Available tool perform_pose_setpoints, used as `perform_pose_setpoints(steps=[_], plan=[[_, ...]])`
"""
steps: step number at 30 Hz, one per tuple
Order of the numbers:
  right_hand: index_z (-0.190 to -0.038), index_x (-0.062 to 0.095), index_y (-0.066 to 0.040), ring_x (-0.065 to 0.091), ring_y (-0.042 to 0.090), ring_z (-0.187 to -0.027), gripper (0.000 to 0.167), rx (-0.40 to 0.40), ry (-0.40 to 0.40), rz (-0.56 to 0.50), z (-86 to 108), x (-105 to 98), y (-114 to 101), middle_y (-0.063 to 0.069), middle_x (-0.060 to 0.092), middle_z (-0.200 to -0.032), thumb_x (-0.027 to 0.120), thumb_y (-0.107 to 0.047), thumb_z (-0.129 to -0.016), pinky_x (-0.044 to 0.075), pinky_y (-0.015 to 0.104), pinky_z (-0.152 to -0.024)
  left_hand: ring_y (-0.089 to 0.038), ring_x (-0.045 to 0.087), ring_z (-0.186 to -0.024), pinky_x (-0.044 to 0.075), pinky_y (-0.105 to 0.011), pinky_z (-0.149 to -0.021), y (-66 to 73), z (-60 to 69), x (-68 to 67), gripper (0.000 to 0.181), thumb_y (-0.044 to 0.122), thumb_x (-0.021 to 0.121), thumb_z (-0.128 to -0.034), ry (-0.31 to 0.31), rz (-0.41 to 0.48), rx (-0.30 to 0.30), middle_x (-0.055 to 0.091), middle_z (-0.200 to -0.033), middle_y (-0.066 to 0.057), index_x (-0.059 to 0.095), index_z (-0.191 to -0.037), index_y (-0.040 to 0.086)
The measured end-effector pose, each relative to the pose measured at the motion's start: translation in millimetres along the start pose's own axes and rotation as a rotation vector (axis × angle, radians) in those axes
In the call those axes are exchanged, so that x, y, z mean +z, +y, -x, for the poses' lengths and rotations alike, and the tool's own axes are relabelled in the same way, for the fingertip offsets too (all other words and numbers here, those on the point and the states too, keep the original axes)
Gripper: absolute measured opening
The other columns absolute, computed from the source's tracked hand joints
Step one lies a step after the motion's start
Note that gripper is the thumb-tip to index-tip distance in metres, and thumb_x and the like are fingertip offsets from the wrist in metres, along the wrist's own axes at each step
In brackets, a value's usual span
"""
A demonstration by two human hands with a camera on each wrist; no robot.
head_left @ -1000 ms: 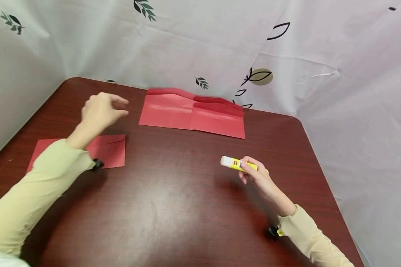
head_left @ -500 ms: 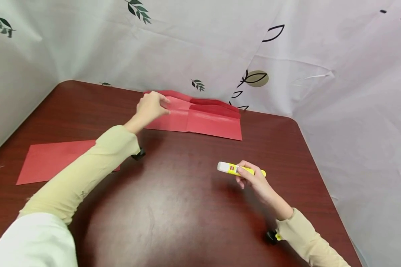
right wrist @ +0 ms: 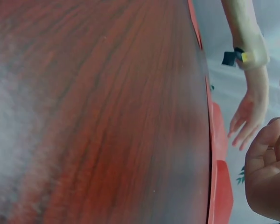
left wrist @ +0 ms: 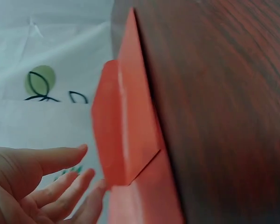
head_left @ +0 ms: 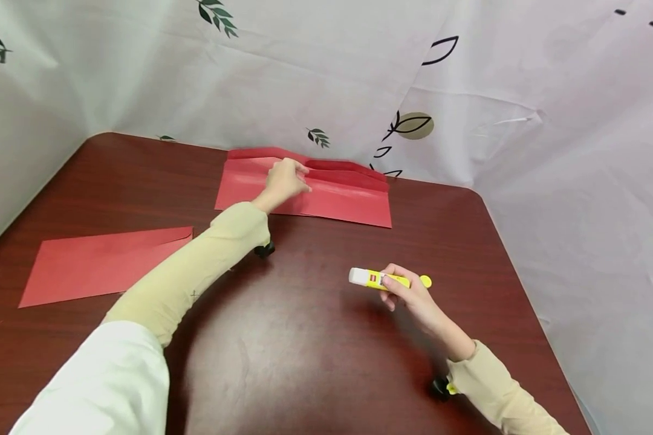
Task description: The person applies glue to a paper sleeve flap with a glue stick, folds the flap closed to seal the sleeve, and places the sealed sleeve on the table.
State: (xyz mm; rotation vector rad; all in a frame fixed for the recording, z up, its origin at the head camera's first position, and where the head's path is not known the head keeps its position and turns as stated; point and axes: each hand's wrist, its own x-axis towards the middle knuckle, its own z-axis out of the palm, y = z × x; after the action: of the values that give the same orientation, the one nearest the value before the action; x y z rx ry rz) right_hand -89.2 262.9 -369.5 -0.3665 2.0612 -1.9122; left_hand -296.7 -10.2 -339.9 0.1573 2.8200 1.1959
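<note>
Two red envelopes with raised flaps lie side by side at the table's far edge, the left envelope (head_left: 245, 181) and the right envelope (head_left: 354, 202), overlapping where they meet. My left hand (head_left: 285, 180) hovers over that overlap, thumb and fingers spread and nothing between them. In the left wrist view, the left hand (left wrist: 46, 186) is beside a flap (left wrist: 109, 126); whether a fingertip touches the paper I cannot tell. My right hand (head_left: 410, 296) grips a yellow glue stick (head_left: 372, 278), its white end pointing left, above the table. A round yellow piece (head_left: 425, 281) shows behind the fingers.
A third red envelope (head_left: 98, 263) lies at the left of the brown table (head_left: 283, 362), partly behind my left sleeve (head_left: 196, 272). A white leaf-patterned cloth (head_left: 305, 72) hangs close behind the far edge and at both sides.
My left hand has moved right, from above the left-hand envelope across to the pair at the far edge. The right hand keeps its hold on the glue stick, nearly still.
</note>
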Motion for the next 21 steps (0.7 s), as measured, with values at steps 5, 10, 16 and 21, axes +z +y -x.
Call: perform_pose_setpoints(steps=[5, 10, 16, 21], plan=[[-0.090, 0.057, -0.019, 0.047, 0.006, -0.055, 0.014, 0.006, -0.009, 0.016, 1.6, 2, 1, -0.008, 0.057, -0.066, 0.048, -0.012, -0.099, 0.043, 0.020, -0.053, -0.026, 0.060, -0.109, 0.047, -0.041, -0.095, -6.2, -5.4, 20.5, 0.058, 0.025, 0.078, -0.0792, 0.029, -0.013, -0.028, 0.068, -0.116, -0.012, 0.058, -0.130, 0.006], [-0.091, 0.057, -0.019, 0.048, 0.005, -0.055, 0.014, 0.012, -0.005, 0.020, 4.1, 2, 3, -0.009, 0.057, -0.066, 0.049, -0.012, -0.099, 0.043, 0.019, -0.053, -0.033, 0.044, -0.121, 0.038, -0.042, -0.102, -10.5, -6.8, 33.9, 0.077, 0.035, 0.081, -0.0755, 0.007, -0.088, -0.074, 0.051, -0.130, -0.018, 0.046, -0.134, 0.000], [-0.091, 0.057, -0.019, 0.048, 0.005, -0.055, 0.015, 0.009, 0.004, 0.013, 5.9, 0, 5, -0.009, 0.057, -0.067, 0.048, -0.010, -0.099, 0.043, 0.018, -0.053, -0.035, 0.040, -0.118, 0.043, -0.045, -0.097, -5.9, -7.9, 43.6, 0.085, 0.045, 0.083, -0.0696, -0.008, -0.141, -0.125, 0.048, -0.125, -0.021, 0.039, -0.126, 0.001], [-0.091, 0.057, -0.019, 0.048, 0.004, -0.055, 0.013, 0.006, 0.011, 0.020, 5.9, -1, 5, -0.009, 0.057, -0.067, 0.049, -0.011, -0.099, 0.043, 0.019, -0.053, -0.038, 0.039, -0.121, 0.045, -0.047, -0.096, -0.4, -11.1, 49.2, 0.089, 0.045, 0.085, -0.0674, 0.004, -0.156, -0.153, 0.047, -0.125, -0.023, 0.036, -0.127, 0.001]])
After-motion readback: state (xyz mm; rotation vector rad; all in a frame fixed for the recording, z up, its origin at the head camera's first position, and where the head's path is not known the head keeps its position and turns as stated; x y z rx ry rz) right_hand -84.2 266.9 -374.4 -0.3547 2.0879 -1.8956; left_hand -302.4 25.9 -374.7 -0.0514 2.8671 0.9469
